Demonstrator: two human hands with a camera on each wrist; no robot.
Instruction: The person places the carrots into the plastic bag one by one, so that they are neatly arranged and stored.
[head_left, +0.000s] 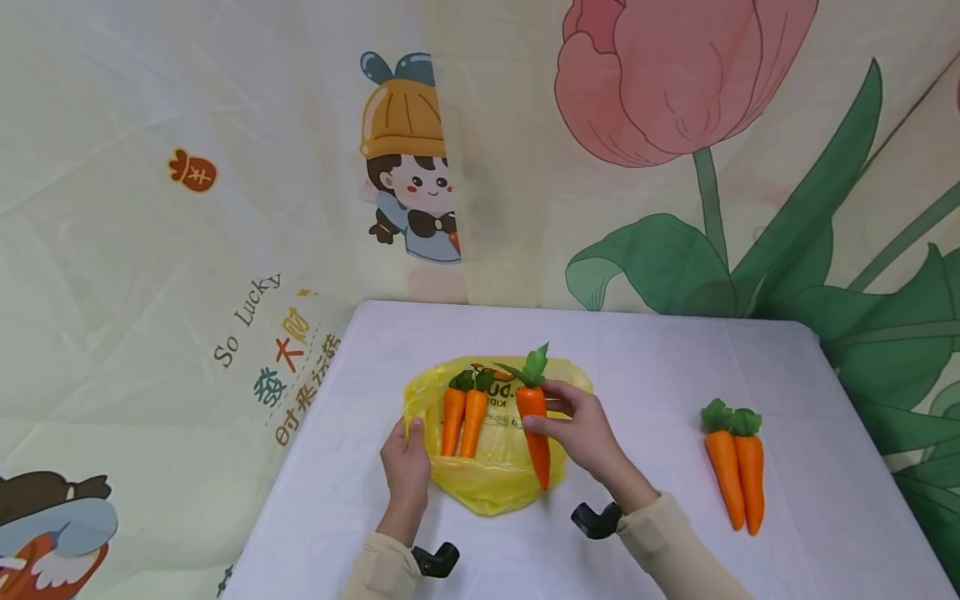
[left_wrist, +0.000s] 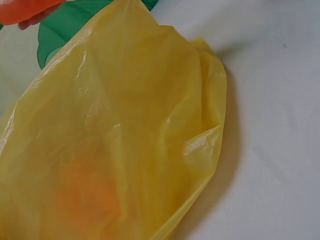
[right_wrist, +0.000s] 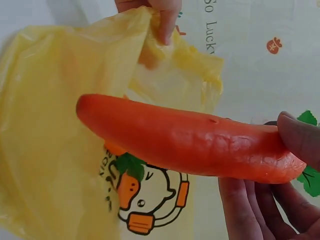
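Carrot [right_wrist: 190, 142] btwn R fingers [right_wrist: 239, 210] & thumb [right_wrist: 301, 141]

Seen from the head, the lower tips of two carrots [head_left: 473, 423] are hidden by the yellow bag's [head_left: 487, 497] near side, and its small print [head_left: 501, 422] is too fine to read. In the left wrist view, plastic blurs an orange patch [left_wrist: 90, 192]. In the right wrist view, the top edge crops the left hand [right_wrist: 164, 14].

The bag [head_left: 487, 493] on the desk [head_left: 645, 367] holds two carrots [head_left: 469, 421]; a third carrot [head_left: 537, 452] is above it, another pair [head_left: 729, 475] well right.
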